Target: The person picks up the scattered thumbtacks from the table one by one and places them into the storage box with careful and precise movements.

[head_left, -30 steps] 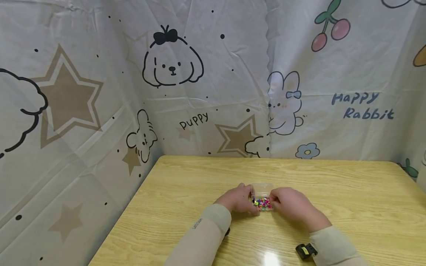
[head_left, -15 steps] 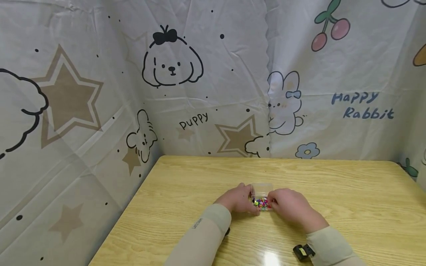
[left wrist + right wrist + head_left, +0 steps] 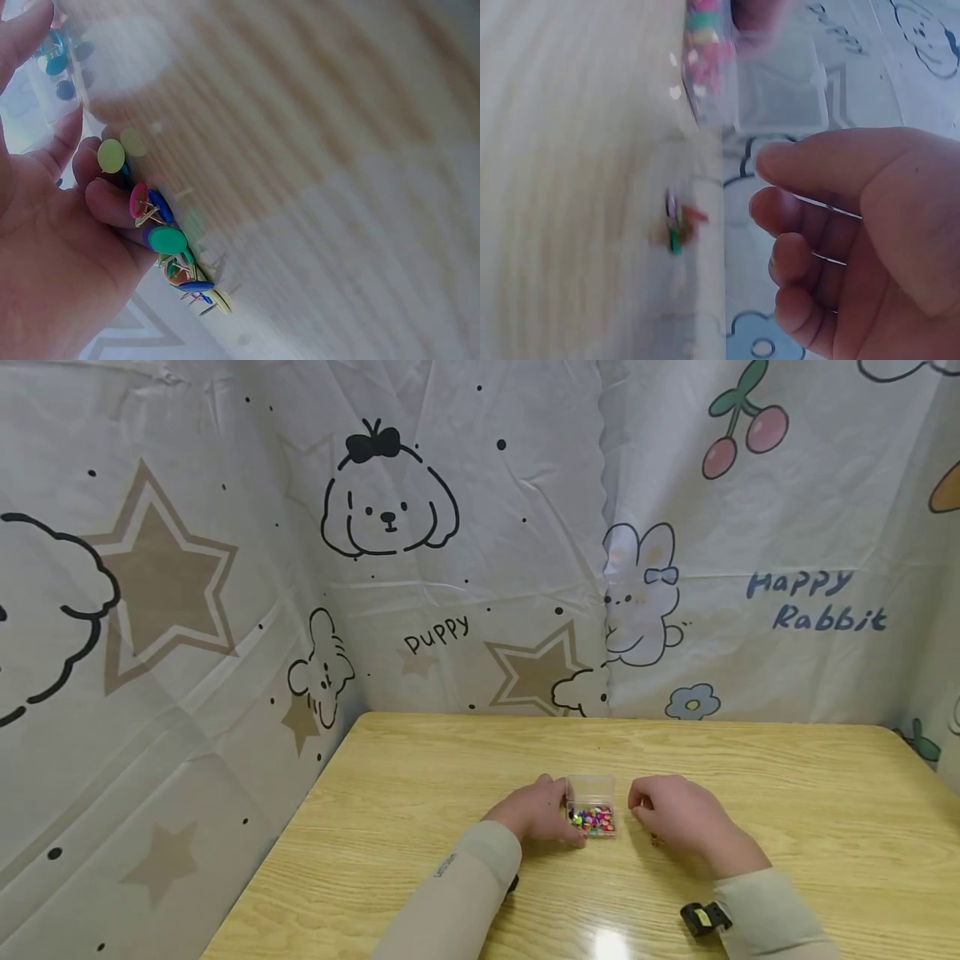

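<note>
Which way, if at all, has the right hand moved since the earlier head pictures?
Yes, rightward: in the head view, the right hand has drawn away from the clear box, now more directly below the blue flower.

On the counter [image 3: 442, 768], the box [image 3: 591, 788] holding thumbtacks [image 3: 592, 818] stands between left fingers [image 3: 558, 789] and right fingers [image 3: 645, 790], before the cloth [image 3: 487, 577].

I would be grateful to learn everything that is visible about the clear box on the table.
The box is rectangular, transparent and colourless, and looks like plastic. Its lid is open along the far side; its exact angle is hard to tell. Inside lie many small, multicoloured pieces that look like tacks. The box sits on the wooden-looking table. The left hand holds it at its left side; the right hand is apart from it.
</note>
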Action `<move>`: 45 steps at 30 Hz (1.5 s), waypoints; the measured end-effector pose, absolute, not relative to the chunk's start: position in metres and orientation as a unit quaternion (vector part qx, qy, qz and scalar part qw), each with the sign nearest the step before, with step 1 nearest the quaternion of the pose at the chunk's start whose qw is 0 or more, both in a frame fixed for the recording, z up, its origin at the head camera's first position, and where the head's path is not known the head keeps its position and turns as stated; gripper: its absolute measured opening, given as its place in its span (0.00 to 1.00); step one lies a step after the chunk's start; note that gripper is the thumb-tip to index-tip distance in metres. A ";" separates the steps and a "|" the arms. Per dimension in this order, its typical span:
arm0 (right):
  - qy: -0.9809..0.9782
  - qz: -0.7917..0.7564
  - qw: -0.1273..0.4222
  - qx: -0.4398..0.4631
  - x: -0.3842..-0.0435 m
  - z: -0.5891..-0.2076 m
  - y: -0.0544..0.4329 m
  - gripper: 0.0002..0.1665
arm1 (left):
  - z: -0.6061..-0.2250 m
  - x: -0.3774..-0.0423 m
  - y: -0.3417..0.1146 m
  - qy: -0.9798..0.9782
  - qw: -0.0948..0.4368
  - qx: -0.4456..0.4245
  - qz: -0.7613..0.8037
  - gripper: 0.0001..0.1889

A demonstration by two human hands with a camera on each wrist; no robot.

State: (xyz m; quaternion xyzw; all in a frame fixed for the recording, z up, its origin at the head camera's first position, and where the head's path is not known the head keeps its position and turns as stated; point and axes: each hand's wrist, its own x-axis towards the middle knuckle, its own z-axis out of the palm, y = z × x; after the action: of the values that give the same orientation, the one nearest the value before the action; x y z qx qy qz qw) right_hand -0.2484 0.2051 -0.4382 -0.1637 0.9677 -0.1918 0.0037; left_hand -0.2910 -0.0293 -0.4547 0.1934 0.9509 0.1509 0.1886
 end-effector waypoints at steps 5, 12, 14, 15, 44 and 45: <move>0.970 -0.191 0.016 -0.151 -0.249 -0.439 0.221 0.07 | -0.454 -0.291 -0.029 0.951 0.190 0.196 0.148 0.25; 0.964 -0.204 0.056 -0.159 -0.249 -0.444 0.227 0.15 | -0.454 -0.291 -0.028 0.951 0.192 0.189 0.149 0.26; 0.964 -0.204 0.064 -0.160 -0.249 -0.446 0.227 0.15 | -0.453 -0.290 -0.028 0.951 0.194 0.187 0.151 0.26; 0.964 -0.203 0.064 -0.161 -0.249 -0.447 0.227 0.15 | -0.453 -0.290 -0.028 0.951 0.194 0.186 0.152 0.26; 0.965 -0.192 0.034 -0.175 -0.252 -0.452 0.223 0.10 | -0.453 -0.290 -0.029 0.950 0.193 0.185 0.160 0.25; 0.965 -0.190 0.029 -0.177 -0.252 -0.451 0.222 0.10 | -0.453 -0.290 -0.029 0.950 0.193 0.185 0.160 0.25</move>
State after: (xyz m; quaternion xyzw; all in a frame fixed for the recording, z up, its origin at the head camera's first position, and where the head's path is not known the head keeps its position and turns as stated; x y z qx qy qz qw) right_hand -0.2524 0.2223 -0.4514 -0.1766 0.9653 -0.1902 0.0286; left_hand -0.2902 -0.0295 -0.4532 0.1850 0.9502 0.1601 0.1929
